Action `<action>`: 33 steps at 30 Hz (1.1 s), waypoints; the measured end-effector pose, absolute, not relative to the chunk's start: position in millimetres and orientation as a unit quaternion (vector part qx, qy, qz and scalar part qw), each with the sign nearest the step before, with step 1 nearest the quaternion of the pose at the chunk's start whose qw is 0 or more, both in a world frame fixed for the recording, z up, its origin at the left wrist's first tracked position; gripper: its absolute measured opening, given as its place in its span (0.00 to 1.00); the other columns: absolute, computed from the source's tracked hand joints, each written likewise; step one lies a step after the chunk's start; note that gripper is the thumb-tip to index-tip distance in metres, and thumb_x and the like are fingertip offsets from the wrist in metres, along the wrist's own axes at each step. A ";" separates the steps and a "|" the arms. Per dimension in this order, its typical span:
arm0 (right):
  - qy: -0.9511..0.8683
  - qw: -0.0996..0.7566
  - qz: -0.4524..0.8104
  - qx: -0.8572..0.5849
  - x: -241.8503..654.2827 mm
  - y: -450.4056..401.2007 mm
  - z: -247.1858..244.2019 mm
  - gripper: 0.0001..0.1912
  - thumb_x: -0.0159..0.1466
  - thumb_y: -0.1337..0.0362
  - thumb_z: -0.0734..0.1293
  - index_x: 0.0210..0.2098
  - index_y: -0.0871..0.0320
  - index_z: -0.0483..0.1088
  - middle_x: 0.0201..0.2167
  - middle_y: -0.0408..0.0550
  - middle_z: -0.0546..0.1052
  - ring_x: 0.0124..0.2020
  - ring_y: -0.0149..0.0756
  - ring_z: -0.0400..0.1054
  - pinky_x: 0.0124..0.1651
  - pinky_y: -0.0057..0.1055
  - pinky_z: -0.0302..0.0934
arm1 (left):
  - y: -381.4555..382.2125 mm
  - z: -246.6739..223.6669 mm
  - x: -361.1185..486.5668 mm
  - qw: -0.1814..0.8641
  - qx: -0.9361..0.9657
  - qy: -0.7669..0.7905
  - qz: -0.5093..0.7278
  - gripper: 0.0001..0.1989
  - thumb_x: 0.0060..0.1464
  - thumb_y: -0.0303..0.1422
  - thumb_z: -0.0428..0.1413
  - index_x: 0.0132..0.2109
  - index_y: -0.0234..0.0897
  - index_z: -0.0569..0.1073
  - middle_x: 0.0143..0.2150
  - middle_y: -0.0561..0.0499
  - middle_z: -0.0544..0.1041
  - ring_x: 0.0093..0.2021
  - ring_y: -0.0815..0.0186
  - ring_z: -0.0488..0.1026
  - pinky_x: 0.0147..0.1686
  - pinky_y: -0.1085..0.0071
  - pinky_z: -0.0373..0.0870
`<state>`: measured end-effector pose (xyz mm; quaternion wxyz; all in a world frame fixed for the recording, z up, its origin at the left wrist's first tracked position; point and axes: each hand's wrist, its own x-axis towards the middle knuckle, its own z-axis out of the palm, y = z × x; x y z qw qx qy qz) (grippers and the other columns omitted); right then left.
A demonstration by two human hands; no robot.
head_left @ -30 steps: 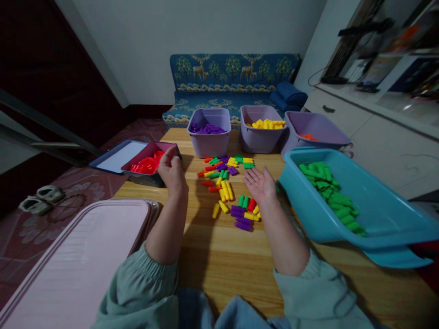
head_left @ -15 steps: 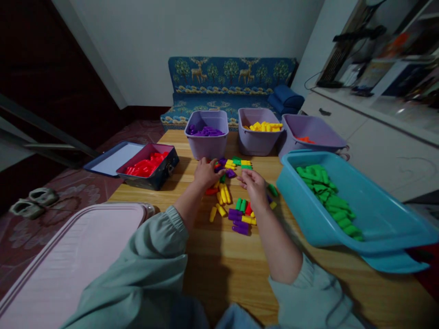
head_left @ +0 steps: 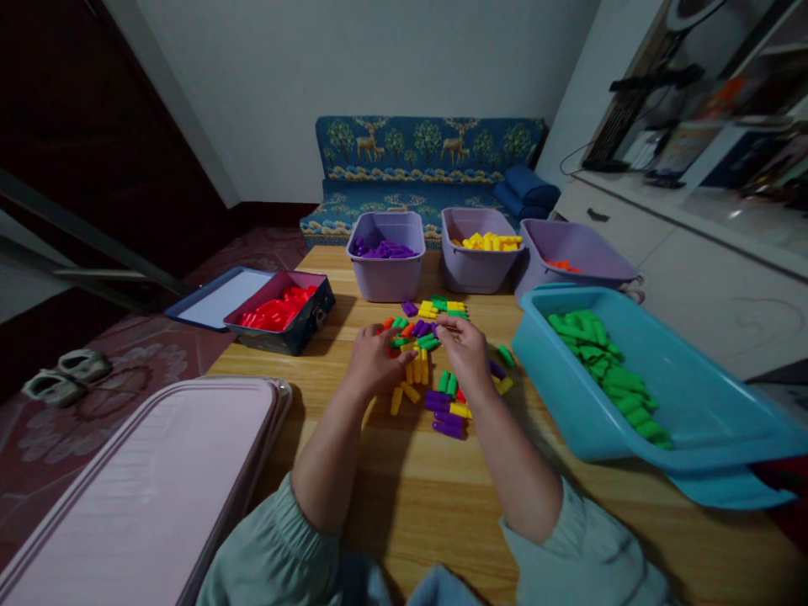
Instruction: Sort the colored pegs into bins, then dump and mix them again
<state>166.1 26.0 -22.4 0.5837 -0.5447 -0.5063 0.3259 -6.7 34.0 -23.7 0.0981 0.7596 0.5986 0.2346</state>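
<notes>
Several small yellow pieces (head_left: 417, 367), green pieces (head_left: 448, 383) and purple pieces (head_left: 448, 423) lie in the middle of the wooden table (head_left: 379, 454), with a few red and orange ones among them. My left hand (head_left: 376, 360) is over the left side of the pile, fingers apart, with no piece seen in its grip. On the right side of the pile, my right hand (head_left: 464, 352) has thumb and fingertips together beside a purple piece; whether they grip it is too small to tell.
Lilac bins hold purple (head_left: 386, 278), yellow (head_left: 478, 273) and orange pieces (head_left: 574, 257) at the back. A blue tub (head_left: 568, 404) of green pieces stands right. An open box (head_left: 296, 332) with red pieces and a pink lid (head_left: 151, 471) are left.
My left hand has drawn back toward me and left, uncovering green, orange and purple pieces. My right hand stays near the same place. The view has shifted slightly.
</notes>
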 end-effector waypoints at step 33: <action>-0.709 0.342 0.151 -0.598 146.9 43.0 -7.9 0.13 0.57 0.69 0.69 0.42 0.54 0.76 0.41 0.48 0.77 0.43 0.38 0.70 0.48 0.34 0.64 | 39.2 -62.3 -17.4 0.102 0.730 0.576 0.353 0.19 0.50 0.24 0.54 0.48 0.37 0.79 0.56 0.41 0.72 0.58 0.54 0.69 0.60 0.58 0.66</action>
